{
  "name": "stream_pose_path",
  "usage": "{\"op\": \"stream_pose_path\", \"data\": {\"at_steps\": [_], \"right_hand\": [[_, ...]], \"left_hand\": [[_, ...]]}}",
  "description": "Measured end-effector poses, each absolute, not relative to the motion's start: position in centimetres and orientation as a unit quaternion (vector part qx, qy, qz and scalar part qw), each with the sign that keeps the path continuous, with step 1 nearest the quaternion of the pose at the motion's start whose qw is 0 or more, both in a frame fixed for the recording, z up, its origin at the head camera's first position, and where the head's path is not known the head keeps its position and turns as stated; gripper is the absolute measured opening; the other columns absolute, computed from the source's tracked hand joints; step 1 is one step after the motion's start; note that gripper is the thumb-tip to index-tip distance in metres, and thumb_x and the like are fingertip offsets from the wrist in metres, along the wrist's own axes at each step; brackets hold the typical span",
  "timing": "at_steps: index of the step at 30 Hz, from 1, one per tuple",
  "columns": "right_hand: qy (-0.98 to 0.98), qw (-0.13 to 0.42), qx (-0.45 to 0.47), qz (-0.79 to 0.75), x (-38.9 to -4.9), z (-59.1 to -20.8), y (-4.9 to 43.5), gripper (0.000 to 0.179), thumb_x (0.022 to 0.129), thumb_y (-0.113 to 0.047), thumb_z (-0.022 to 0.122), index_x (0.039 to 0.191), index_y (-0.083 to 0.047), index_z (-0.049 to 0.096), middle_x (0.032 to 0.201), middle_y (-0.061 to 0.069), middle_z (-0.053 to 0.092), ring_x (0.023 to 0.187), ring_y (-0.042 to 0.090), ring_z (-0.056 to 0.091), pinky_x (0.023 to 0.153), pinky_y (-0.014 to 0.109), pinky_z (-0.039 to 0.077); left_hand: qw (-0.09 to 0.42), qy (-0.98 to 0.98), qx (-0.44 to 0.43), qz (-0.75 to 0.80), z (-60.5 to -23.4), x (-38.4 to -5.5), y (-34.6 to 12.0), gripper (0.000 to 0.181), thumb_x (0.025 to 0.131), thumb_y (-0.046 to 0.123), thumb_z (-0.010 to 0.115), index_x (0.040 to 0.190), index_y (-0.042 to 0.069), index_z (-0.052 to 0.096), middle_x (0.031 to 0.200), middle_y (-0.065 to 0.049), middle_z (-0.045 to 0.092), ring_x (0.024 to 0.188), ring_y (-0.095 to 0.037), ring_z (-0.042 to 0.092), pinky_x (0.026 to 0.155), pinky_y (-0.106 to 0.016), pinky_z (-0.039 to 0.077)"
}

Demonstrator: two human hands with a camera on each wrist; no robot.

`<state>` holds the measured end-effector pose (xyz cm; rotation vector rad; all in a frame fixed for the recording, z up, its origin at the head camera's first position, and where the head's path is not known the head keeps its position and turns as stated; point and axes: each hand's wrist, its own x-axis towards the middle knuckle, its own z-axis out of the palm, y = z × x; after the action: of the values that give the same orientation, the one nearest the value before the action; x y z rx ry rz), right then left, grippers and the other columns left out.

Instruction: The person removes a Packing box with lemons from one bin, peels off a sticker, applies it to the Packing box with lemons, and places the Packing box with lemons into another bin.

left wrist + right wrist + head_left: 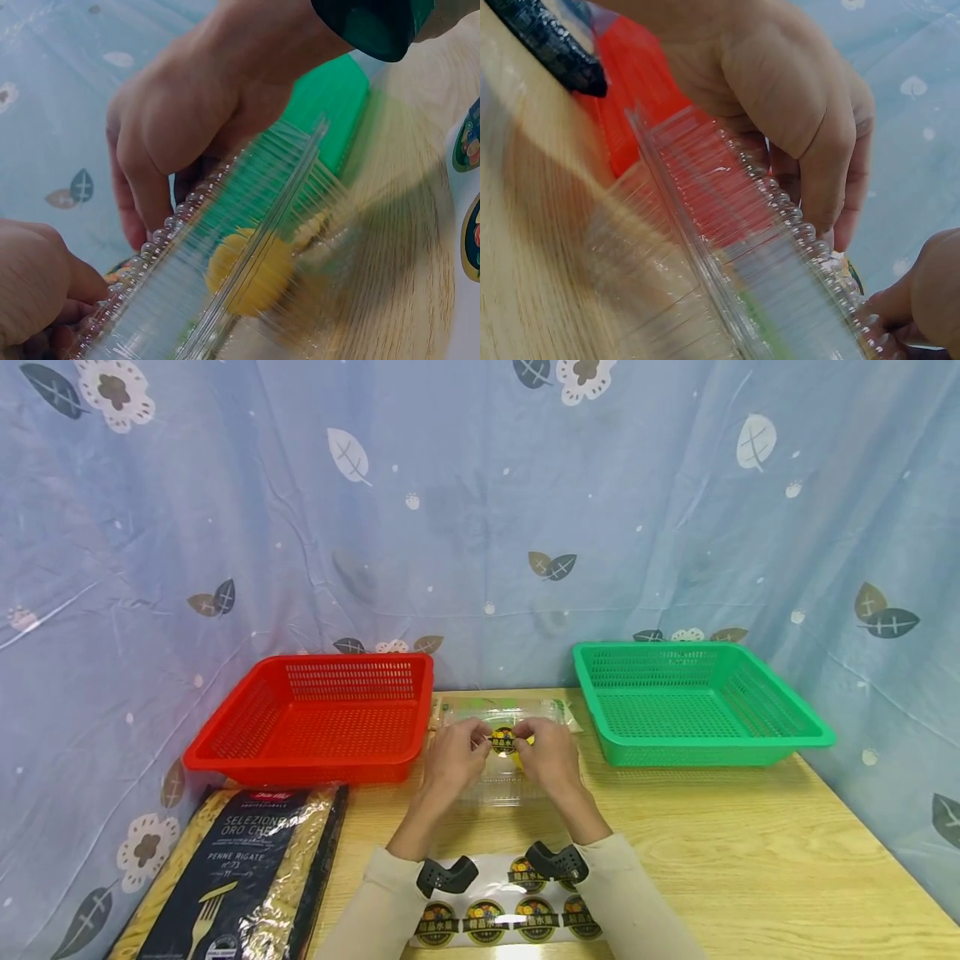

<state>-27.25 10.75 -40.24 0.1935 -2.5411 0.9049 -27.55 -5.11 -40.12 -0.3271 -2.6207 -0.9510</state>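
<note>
A round black-and-gold label sticker (502, 741) is stretched between my two hands, over a clear plastic clamshell box (504, 792). My left hand (455, 758) pinches its left edge between thumb and fingers. At the opposite edge, my right hand (551, 758) pinches it the same way. Through the box wall in the left wrist view, a rounded yellow thing (251, 270) shows inside. The beaded box rim (787, 214) runs right below the fingertips in the right wrist view, where it partly hides the sticker.
Nearer me lies a white sheet (495, 868) of several matching stickers, partly under my forearms. A red basket (315, 768) stands at left, a green basket (697, 752) at right. A penne pasta bag (247, 868) lies at front left. Behind hangs a blue curtain (480, 510).
</note>
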Motion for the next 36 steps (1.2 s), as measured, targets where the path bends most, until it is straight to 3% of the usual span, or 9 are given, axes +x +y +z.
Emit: {"op": "stream_pose_path", "data": {"at_steps": [9, 17, 22, 32, 36], "right_hand": [[-0.928, 0.220, 0.074, 0.290, -27.44, -40.44, 10.58, 0.007, 0.084, -0.008, 0.079, 0.090, -0.010, 0.076, 0.089, 0.003, 0.075, 0.087, 0.029, 0.071, 0.075, 0.046, 0.054], [-0.938, 0.223, 0.104, 0.245, -27.25, -40.42, 10.56, 0.011, 0.083, -0.014, 0.083, 0.090, -0.010, 0.076, 0.090, 0.003, 0.071, 0.084, 0.027, 0.069, 0.071, 0.045, 0.053], [-0.945, 0.194, 0.116, 0.238, -27.31, -40.38, 10.58, 0.005, 0.087, -0.010, 0.077, 0.089, -0.014, 0.077, 0.088, 0.000, 0.070, 0.079, 0.023, 0.068, 0.065, 0.041, 0.053], [-0.951, 0.152, 0.100, 0.249, -26.88, -40.78, 10.69, 0.005, 0.091, -0.017, 0.074, 0.090, -0.021, 0.076, 0.087, -0.006, 0.069, 0.071, 0.016, 0.061, 0.058, 0.035, 0.048], [-0.953, 0.148, 0.112, 0.241, -26.84, -40.82, 10.69, 0.008, 0.091, -0.017, 0.074, 0.098, -0.021, 0.077, 0.088, -0.006, 0.064, 0.070, 0.016, 0.056, 0.058, 0.035, 0.045]], "left_hand": [[0.184, -0.928, -0.119, -0.302, -40.15, -27.49, -4.98, 0.012, 0.086, 0.013, 0.073, 0.097, 0.013, 0.077, 0.076, 0.007, 0.070, 0.071, -0.016, 0.063, 0.064, -0.036, 0.048], [0.164, -0.933, -0.102, -0.302, -40.13, -27.54, -4.88, 0.014, 0.087, 0.014, 0.071, 0.099, 0.015, 0.078, 0.078, 0.008, 0.069, 0.069, -0.016, 0.060, 0.061, -0.036, 0.048], [0.142, -0.940, -0.093, -0.295, -40.08, -27.62, -4.83, 0.015, 0.088, 0.015, 0.071, 0.101, 0.015, 0.078, 0.080, 0.008, 0.069, 0.071, -0.017, 0.061, 0.062, -0.037, 0.049], [0.136, -0.942, -0.097, -0.290, -40.30, -27.17, -4.56, 0.016, 0.086, 0.012, 0.071, 0.100, 0.014, 0.079, 0.079, 0.008, 0.069, 0.071, -0.016, 0.061, 0.060, -0.035, 0.048], [0.138, -0.941, -0.099, -0.293, -40.50, -27.17, -4.63, 0.018, 0.085, 0.010, 0.072, 0.100, 0.013, 0.079, 0.081, 0.007, 0.070, 0.073, -0.016, 0.063, 0.059, -0.034, 0.049]]}}
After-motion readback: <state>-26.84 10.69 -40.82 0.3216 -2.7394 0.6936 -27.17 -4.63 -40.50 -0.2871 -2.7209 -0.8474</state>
